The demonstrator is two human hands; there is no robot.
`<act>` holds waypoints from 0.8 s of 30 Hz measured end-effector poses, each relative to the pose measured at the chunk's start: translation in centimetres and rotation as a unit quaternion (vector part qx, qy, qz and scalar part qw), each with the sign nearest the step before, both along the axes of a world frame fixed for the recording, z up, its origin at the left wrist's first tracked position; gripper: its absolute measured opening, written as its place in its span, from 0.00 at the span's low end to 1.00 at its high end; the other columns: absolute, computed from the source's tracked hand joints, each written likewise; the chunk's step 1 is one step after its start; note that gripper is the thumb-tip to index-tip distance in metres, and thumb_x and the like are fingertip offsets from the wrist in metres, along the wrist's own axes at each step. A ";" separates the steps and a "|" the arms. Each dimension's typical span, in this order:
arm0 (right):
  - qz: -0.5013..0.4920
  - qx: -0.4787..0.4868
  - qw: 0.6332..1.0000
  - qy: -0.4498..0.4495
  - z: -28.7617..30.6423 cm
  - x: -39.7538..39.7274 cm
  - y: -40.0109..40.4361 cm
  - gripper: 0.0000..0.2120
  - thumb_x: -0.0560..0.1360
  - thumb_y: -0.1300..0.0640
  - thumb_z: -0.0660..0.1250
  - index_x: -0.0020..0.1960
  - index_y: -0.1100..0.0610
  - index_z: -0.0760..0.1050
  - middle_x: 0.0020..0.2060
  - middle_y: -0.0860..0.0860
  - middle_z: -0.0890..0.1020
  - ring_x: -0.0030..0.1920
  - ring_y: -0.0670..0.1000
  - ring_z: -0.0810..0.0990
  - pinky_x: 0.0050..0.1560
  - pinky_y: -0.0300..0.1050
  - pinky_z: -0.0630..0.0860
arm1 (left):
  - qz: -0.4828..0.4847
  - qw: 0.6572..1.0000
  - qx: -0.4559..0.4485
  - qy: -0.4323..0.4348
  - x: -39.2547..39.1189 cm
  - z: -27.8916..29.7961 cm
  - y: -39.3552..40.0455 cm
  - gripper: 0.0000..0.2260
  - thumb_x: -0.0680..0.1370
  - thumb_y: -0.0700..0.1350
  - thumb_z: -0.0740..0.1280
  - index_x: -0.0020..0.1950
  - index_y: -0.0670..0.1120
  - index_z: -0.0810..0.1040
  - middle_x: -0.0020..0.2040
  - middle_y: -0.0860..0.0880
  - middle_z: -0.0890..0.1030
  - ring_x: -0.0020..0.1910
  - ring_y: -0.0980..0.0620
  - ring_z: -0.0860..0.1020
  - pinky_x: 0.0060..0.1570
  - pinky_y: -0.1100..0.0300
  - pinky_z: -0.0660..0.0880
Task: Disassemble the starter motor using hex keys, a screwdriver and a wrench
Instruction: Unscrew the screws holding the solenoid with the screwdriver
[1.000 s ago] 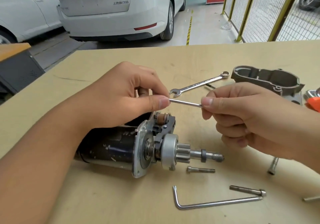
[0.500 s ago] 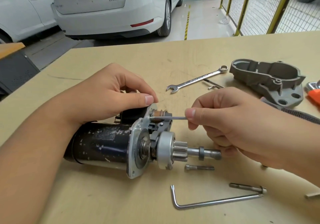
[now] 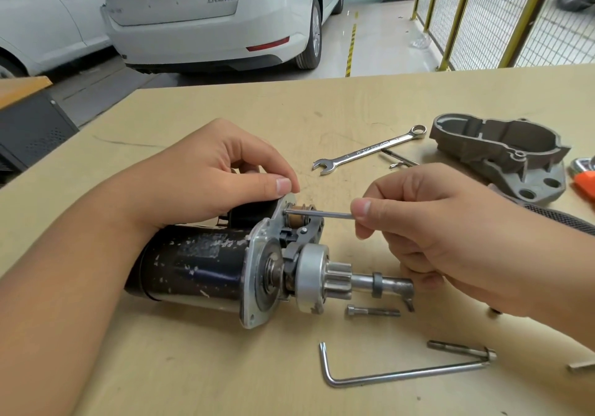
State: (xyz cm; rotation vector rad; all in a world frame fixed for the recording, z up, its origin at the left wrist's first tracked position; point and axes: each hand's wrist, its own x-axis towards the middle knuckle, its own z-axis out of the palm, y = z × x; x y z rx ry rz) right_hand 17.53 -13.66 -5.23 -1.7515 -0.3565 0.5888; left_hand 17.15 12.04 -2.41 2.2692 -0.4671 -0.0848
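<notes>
- The starter motor (image 3: 206,264) lies on its side near the near-left part of the bench (image 3: 199,373), well in from the left edge, with its pinion shaft pointing toward the right edge.
- Done so far, judging by how things lie: the grey nose housing (image 3: 502,155) is off and sits by the far-right corner, and two loose bolts rest on the bench, one bolt (image 3: 372,312) just beside the shaft, the other long bolt (image 3: 460,348) near the near edge.
- A large hex key (image 3: 396,373) lies near the near edge, touching that long bolt's head; a combination wrench (image 3: 370,153) lies further back, toward the far edge.
- Left to do, as I judge it: the solenoid fixings, the lever and pinion assembly, and the motor body itself all look assembled.
- The step in hand looks like working a screw on the flange beside the solenoid.
- The right hand (image 3: 450,238) pinches a thin hex key (image 3: 318,213) between thumb and forefinger; its tip meets the flange by the copper-coloured plunger.
- The left hand (image 3: 206,184) is curled over the black solenoid on top of the motor, steadying it, thumb resting at the flange's upper edge.
- The motor's black casing is scuffed, with paint chipped in pale flecks; the flange and pinion gear are bare grey metal.
</notes>
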 end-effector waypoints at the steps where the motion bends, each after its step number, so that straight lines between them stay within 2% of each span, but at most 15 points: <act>1: 0.001 0.000 1.000 0.002 0.0 0.0 0.0 0.17 0.80 0.52 0.67 0.33 0.52 0.81 0.20 0.46 0.64 0.21 0.47 0.59 0.23 0.39 0.62 | -0.001 1.000 -0.001 0.000 0.0 0.0 0.0 0.12 0.72 0.60 0.71 0.48 0.56 0.89 0.45 0.34 0.84 0.46 0.27 0.78 0.45 0.32 0.77; 7: 0.016 -0.021 0.999 -0.048 -0.1 0.2 -0.1 0.14 0.77 0.48 0.67 0.36 0.53 0.81 0.20 0.45 0.65 0.21 0.48 0.61 0.26 0.41 0.64 | -0.005 1.000 0.003 0.001 0.2 -0.1 0.1 0.13 0.72 0.60 0.71 0.49 0.56 0.89 0.44 0.33 0.83 0.45 0.27 0.78 0.44 0.34 0.76; 10: 0.037 -0.062 0.984 -0.161 -0.1 0.3 -0.3 0.14 0.76 0.44 0.65 0.40 0.53 0.80 0.20 0.44 0.67 0.22 0.46 0.63 0.27 0.45 0.65 | -0.006 1.000 0.007 0.001 0.2 -0.2 0.1 0.13 0.72 0.61 0.71 0.49 0.56 0.89 0.45 0.33 0.84 0.46 0.28 0.78 0.45 0.34 0.77; 13: 0.048 -0.076 0.965 -0.245 0.0 0.3 -0.5 0.16 0.76 0.42 0.64 0.40 0.54 0.77 0.22 0.45 0.68 0.22 0.44 0.65 0.25 0.41 0.66 | -0.005 1.000 0.013 -0.002 0.3 -0.2 0.2 0.13 0.72 0.61 0.71 0.49 0.56 0.89 0.46 0.34 0.84 0.47 0.28 0.79 0.47 0.33 0.77; 17: 0.046 -0.057 0.967 -0.245 -0.4 0.2 -0.5 0.16 0.81 0.42 0.64 0.41 0.51 0.77 0.22 0.45 0.68 0.22 0.44 0.64 0.25 0.40 0.65 | -0.005 1.000 0.015 -0.001 0.3 -0.2 0.2 0.13 0.73 0.61 0.71 0.49 0.56 0.89 0.46 0.34 0.84 0.48 0.28 0.79 0.49 0.33 0.76; 21: 0.028 -0.062 0.966 -0.251 -0.4 0.2 -0.3 0.13 0.75 0.42 0.64 0.42 0.51 0.78 0.22 0.45 0.68 0.22 0.44 0.65 0.25 0.39 0.65 | -0.006 1.000 0.016 -0.002 0.3 -0.3 0.2 0.13 0.73 0.61 0.70 0.49 0.56 0.89 0.46 0.34 0.84 0.48 0.29 0.79 0.49 0.33 0.77; 24: 0.027 -0.055 0.969 -0.238 -0.2 0.4 -0.4 0.12 0.75 0.43 0.64 0.42 0.49 0.79 0.21 0.45 0.67 0.23 0.44 0.64 0.25 0.40 0.64 | -0.008 1.000 0.015 -0.001 0.3 -0.3 0.3 0.13 0.73 0.61 0.70 0.50 0.56 0.89 0.45 0.33 0.83 0.47 0.28 0.79 0.48 0.33 0.77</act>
